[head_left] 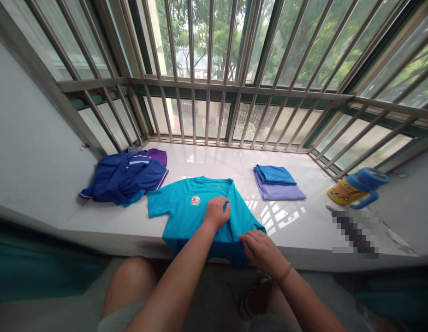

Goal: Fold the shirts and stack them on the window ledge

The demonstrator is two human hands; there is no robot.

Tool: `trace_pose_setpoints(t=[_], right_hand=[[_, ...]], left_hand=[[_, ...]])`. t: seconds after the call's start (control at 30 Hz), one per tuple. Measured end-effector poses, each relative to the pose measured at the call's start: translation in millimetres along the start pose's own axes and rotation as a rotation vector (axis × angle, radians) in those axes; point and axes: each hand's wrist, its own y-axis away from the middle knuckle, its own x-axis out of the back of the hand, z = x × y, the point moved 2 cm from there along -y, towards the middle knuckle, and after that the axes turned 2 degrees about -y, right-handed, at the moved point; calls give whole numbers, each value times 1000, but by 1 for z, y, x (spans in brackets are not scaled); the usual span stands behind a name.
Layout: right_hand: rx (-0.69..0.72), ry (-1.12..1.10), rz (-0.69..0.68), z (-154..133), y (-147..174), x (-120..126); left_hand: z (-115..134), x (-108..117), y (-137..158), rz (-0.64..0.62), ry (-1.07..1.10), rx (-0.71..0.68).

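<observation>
**Shirt's lower end droops over the ledge, close under both hands**

The left hand (217, 213) rests on the chest of the turquoise shirt (189, 216), fingers curled; whether it grips any cloth I cannot tell. The right hand (260, 246), nearer the body, has thumb and fingertips closed on the shirt's side edge. The shirt lies directly beneath the left hand, one sleeve spread out to that hand's left, its round badge (195, 200) just beyond and left of the knuckles.

Below the hands, the lower part hangs off the white ledge (314, 221). That overhang, on a glossy surface, could let the shirt slide down if both hands let go; a hard pull from the right hand could skew or crease the cloth.

Farther out, left of the left hand, sits a rumpled dark-blue clothes pile (119, 177). Beyond the right hand lie a blue folded cloth (276, 174) and a lilac folded cloth (283, 192); well to its right, a blue-and-yellow bottle (352, 189).
</observation>
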Motion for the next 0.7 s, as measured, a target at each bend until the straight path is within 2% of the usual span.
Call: trace_pose_setpoints(t=[0.1,0.27,0.37,0.53,0.63,0.7], right_hand=[[3,-25,-31,-4,-2,3],[-118,-27,98,19,5,18],[-168,-6,93,24,13,21],[-108,120,45,-9,12,-7],[-182,178,50,-22,0,-25],[-267,125,69,-20,-9,-31]], left_hand=[[0,0,0,-1,0,-3],[-1,-1,0,3,-3,4],[-2,-1,0,5,1,8],[-2,-1,0,16,17,9],[-2,-1,0,22,26,9],[-3,0,0,24,31,8]])
